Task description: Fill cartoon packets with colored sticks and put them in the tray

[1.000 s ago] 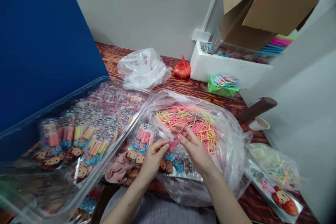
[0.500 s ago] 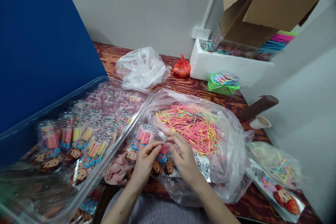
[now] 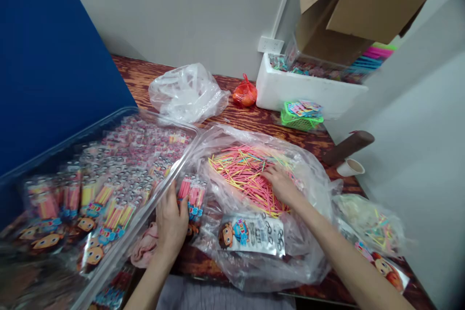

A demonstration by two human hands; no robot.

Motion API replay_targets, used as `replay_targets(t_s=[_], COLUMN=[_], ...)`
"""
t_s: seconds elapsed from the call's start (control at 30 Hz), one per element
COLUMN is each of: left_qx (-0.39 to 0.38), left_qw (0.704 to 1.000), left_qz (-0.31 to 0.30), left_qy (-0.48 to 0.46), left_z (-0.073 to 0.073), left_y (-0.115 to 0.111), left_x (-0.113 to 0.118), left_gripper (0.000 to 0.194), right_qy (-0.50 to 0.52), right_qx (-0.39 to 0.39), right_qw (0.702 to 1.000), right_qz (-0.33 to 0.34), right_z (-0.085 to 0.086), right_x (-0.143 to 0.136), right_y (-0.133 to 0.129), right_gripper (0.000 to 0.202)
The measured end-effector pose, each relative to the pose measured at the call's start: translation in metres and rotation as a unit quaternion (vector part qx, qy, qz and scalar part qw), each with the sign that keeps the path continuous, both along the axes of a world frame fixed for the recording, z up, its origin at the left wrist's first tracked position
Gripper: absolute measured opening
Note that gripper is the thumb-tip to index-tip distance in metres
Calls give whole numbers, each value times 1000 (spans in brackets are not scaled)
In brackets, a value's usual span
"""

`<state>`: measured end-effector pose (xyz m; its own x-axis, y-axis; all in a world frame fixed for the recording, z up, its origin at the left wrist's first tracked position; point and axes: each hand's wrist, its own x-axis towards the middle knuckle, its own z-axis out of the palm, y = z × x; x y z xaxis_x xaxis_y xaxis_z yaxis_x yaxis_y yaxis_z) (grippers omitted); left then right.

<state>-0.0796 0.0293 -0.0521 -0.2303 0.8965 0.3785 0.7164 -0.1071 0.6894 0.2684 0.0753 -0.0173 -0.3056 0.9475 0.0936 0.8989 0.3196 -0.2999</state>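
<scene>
My right hand (image 3: 281, 183) reaches into the heap of pink and yellow sticks (image 3: 241, 174) in a large clear plastic bag (image 3: 308, 247). Its fingers bend down onto the sticks, and what they hold, if anything, cannot be made out. My left hand (image 3: 172, 220) is beside the right wall of the clear bin (image 3: 145, 213), its thumb and fingers apart, next to packets of pink sticks (image 3: 192, 191). A silver packet with a cartoon face (image 3: 254, 233) lies flat on the bag, below my right hand. Many filled packets (image 3: 119, 210) lie in the bin.
Behind are a crumpled white bag (image 3: 189, 92), a red bag of fruit (image 3: 244, 93), a green basket (image 3: 301, 121) and a white foam box (image 3: 308, 89) under a carton (image 3: 378, 9). A paper cup (image 3: 350, 168) and a dark cylinder (image 3: 348, 147) stand right.
My hands have parted from the middle. The right moved up and right onto the sticks; the left moved left to the bin's edge. The silver packet is now uncovered. The view has shifted slightly.
</scene>
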Motion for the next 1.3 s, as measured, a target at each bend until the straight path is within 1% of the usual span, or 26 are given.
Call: replay_targets(t_s=[0.03,0.1,0.2,0.3,0.43,0.53,0.67,0.7,0.73,0.8,0.87,0.9,0.97,1.07,1.13,1.2,1.3], left_qx=[1,0,0,3,4,9,11,13,16,22,26,27,28,22,14,9,7], left_qw=[1000,997,995,994,995,996,996,996,995,994,994,993,992,989,988,986,981], left_qz=[-4,-7,-14,-25,-39,-44,-57,-61,-64,-72,-85,-94,-114,-140,-152,-164,-194], left_qy=[30,72,100,103,87,72,68,69,71,73,69,64,51,35,24,13,5], left_z=[-3,-5,0,9,17,21,27,29,31,35,37,38,38,38,38,40,40], left_y=[1,1,-2,-4,-6,-8,-12,-12,-13,-15,-17,-18,-19,-20,-21,-23,-28], left_x=[1,3,5,7,8,8,9,11,13,18,24,27,33,43,50,57,70], left_gripper=[55,59,62,58,50,45,41,40,39,37,35,35,34,35,36,36,36], right_qy=[-55,-151,-209,-224,-223,-223,-221,-205,-167,-44,68,103,141,221,285,350,427], right_qx=[7,30,62,76,78,78,74,65,48,0,-35,-43,-47,-65,-81,-96,-102], right_qw=[998,985,969,963,961,960,958,962,972,990,993,991,987,973,955,931,897], right_qz=[31,84,119,132,143,153,164,165,160,132,94,78,56,18,-7,-29,-50], right_z=[-1,-1,-3,-8,-11,-6,6,10,13,18,22,24,26,29,28,24,12], right_x=[2,0,-8,-14,-15,-15,-16,-17,-19,-21,-22,-22,-22,-23,-27,-34,-47], right_y=[2,4,3,3,7,13,17,18,19,22,27,30,36,42,39,31,11], right_gripper=[35,35,25,17,16,17,17,18,18,19,21,21,20,17,19,20,21])
